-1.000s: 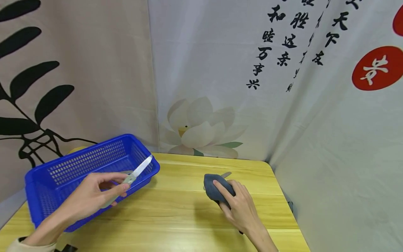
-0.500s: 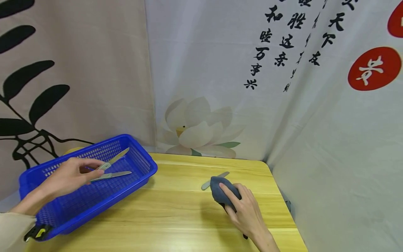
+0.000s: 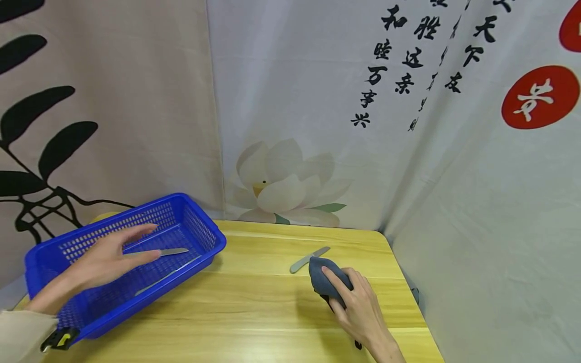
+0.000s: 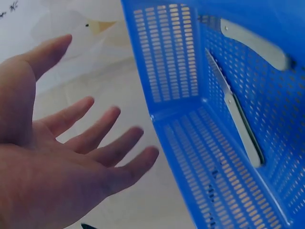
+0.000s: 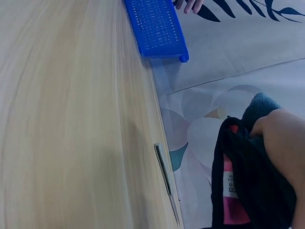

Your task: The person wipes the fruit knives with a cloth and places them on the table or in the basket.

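At five o'clock, the right hand grips a bunched blue-grey fabric cloth, likely limp. At eight, the left hand, fingers spread and empty, hovers over a blue perforated plastic basket holding two pale-handled metal knives. Farther, near six, a slim grey-handled metal knife lies on the yellow wooden table; probably light, stiff, smooth, best held by the handle.

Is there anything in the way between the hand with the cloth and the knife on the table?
Just the gray-blue cloth itself: the right hand holds it on the side toward the knife. I see nothing else between them.
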Tool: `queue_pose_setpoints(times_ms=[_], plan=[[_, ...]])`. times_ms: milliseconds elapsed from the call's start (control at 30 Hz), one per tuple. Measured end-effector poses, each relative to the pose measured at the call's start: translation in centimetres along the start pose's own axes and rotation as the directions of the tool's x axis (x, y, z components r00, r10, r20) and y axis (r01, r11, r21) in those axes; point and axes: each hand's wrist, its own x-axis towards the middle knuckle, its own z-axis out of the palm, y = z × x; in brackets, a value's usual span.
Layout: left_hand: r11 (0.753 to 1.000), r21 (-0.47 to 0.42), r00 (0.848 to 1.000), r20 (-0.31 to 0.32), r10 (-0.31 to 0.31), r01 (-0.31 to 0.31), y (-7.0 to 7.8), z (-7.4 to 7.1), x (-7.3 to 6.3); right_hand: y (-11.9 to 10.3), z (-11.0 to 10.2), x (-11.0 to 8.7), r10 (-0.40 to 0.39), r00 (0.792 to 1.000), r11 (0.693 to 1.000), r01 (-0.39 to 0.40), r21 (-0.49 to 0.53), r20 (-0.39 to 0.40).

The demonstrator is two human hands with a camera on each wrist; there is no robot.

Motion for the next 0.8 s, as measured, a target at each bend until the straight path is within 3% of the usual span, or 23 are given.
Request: queue_pose_setpoints(times_ms=[167, 367, 600, 800], plan=[[0.999, 0.035, 1.000, 0.004, 0.021, -0.021, 1.4, 1.1, 0.8, 0.3, -0.2, -0.5, 0.012, 1.000, 1.000, -0.012, -0.012, 0.003], [0.992, 0.061, 0.994, -0.007, 0.111, -0.110, 4.0, 3.5, 1.8, 0.8, -0.8, -1.2, 0.042, 0.999, 0.999, -0.042, -0.026, -0.001], [0.952, 0.067, 0.955, 0.020, 0.297, -0.297, 8.1, 7.5, 4.0, 1.6, -1.6, -2.6, 0.090, 0.996, 0.994, -0.090, -0.061, 0.002], [0.939, -0.003, 0.933, 0.113, 0.342, -0.344, 11.4, 12.1, 6.5, 2.2, -2.0, -4.2, 0.134, 0.991, 0.988, -0.133, -0.081, 0.000]])
